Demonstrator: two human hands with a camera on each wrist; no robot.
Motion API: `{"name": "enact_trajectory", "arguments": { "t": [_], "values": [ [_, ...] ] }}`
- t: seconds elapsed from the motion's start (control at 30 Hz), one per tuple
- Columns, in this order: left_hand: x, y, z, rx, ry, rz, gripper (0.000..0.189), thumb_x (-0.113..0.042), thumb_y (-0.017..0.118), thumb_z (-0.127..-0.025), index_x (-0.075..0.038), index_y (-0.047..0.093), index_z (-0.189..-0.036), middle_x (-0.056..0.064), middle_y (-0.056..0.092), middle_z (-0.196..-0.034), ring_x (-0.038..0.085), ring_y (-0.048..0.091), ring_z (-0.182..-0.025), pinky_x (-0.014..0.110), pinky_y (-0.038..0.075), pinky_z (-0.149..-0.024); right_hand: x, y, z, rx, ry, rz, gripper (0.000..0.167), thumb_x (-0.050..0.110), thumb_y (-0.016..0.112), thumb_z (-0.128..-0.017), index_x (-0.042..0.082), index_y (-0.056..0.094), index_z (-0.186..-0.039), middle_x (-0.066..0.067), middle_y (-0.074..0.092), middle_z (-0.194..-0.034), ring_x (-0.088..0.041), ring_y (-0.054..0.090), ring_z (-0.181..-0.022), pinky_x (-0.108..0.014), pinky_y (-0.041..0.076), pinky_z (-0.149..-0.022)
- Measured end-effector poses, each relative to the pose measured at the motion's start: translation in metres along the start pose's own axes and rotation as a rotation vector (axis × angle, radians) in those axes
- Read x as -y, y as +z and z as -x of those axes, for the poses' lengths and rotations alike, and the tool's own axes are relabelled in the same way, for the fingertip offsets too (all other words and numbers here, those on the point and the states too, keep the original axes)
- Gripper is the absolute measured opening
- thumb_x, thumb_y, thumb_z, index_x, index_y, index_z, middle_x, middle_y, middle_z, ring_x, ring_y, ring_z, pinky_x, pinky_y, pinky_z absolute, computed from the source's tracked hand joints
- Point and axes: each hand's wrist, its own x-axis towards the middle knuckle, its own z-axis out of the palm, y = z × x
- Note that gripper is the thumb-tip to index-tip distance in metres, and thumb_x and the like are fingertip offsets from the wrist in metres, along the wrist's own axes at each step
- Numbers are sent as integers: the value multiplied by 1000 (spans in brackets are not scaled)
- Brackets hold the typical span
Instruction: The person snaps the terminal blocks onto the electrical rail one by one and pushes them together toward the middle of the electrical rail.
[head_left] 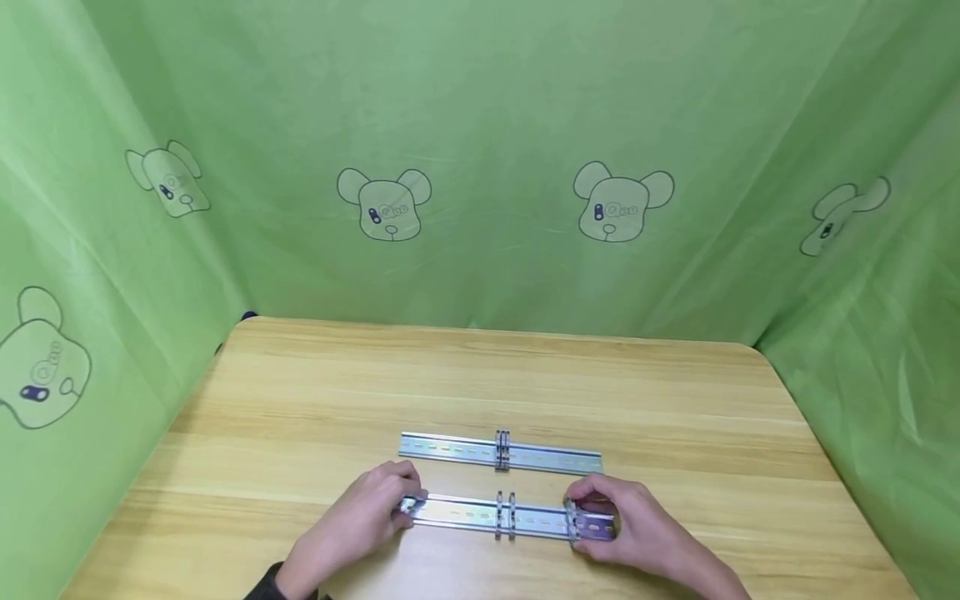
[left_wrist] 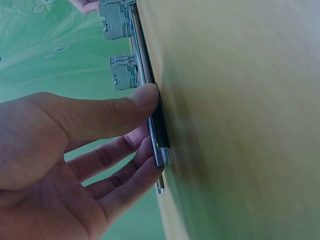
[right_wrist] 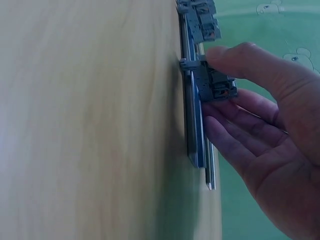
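Note:
My left hand (head_left: 367, 508) grips the left end of the nearer slotted metal DIN rail (head_left: 450, 512). In the left wrist view the thumb (left_wrist: 145, 96) presses one long edge, with the fingers on the opposite side. Toward the rail's right end, my right hand (head_left: 637, 521) pinches a grey terminal block (right_wrist: 212, 82) between thumb and fingers; it sits on the rail. Two thin terminal blocks (head_left: 512, 515) stand with a small gap between them near the rail's middle.
Behind lies a second DIN rail (head_left: 450, 448), roughly parallel, with a cluster of terminal blocks (head_left: 502, 451) at its middle. Both rails are on a wooden table (head_left: 315, 375). Green curtains (head_left: 495, 100) with bear-head prints enclose its back and sides.

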Motion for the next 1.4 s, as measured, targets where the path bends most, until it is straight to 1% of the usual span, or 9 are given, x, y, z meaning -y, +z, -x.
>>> {"name": "enact_trajectory", "arguments": {
  "t": [0.2, 0.33, 0.5, 0.73, 0.9, 1.03, 1.23, 1.4],
  "values": [
    [1, 0, -1, -1, -6, -8, 28, -1, 88, -74, -6, 79, -100, -2, 68, -97, 14, 63, -89, 29, 59, -80, 5, 12, -7, -38, -37, -16, 51, 10, 94, -69, 10, 66, -113, 1, 72, -105, -10, 70, -92, -29, 61, -78],
    [1, 0, -1, -1, -7, -3, 28, -1, 88, -74, -6, 79, -100, -2, 68, -97, 14, 63, -89, 29, 58, -79, 7, 20, -11, -42, -35, -23, 51, 10, 94, -69, 10, 66, -112, 3, 71, -105, -9, 69, -92, -28, 61, -80],
    [1, 1, 1, 2, -11, 3, 28, -1, 88, -74, -6, 79, -100, -2, 68, -98, 13, 63, -89, 29, 59, -80, 11, 30, -18, -54, -62, -11, 50, 11, 94, -69, 9, 66, -111, 1, 71, -106, -11, 69, -93, -28, 61, -81],
    [2, 1, 1, -3, -7, -15, 28, -1, 88, -74, -6, 79, -100, -1, 68, -97, 13, 62, -88, 28, 58, -79, 17, 42, -28, -69, -80, -9, 50, 11, 93, -70, 8, 66, -112, 0, 72, -108, -14, 70, -95, -29, 61, -83],
    [1, 1, 0, 0, -2, -20, 27, 0, 87, -74, -6, 79, -100, -1, 68, -96, 13, 62, -88, 28, 58, -78, 23, 50, -33, -68, -65, -25, 49, 10, 93, -70, 7, 66, -110, -1, 72, -108, -14, 70, -94, -29, 61, -83],
    [1, 2, 0, -1, -1, -18, 28, 0, 87, -74, -6, 79, -100, -2, 68, -97, 13, 61, -88, 27, 58, -78, 24, 55, -36, -75, -50, -26, 47, 11, 93, -70, 8, 67, -109, 1, 73, -107, -14, 70, -94, -29, 61, -83],
    [3, 4, 0, 1, -9, -16, 28, -2, 88, -75, -7, 79, -101, -2, 68, -97, 13, 62, -89, 28, 58, -79, 25, 61, -38, -95, -51, -37, 47, 10, 93, -69, 11, 67, -108, 3, 73, -106, -13, 70, -93, -29, 61, -81],
    [4, 4, 0, 5, -20, -18, 29, -3, 88, -75, -7, 79, -102, -3, 68, -98, 13, 62, -90, 29, 58, -80, 27, 63, -43, -66, -25, -53, 47, 12, 93, -71, 11, 67, -109, 3, 72, -108, -13, 70, -95, -28, 60, -83]
  ]
}}
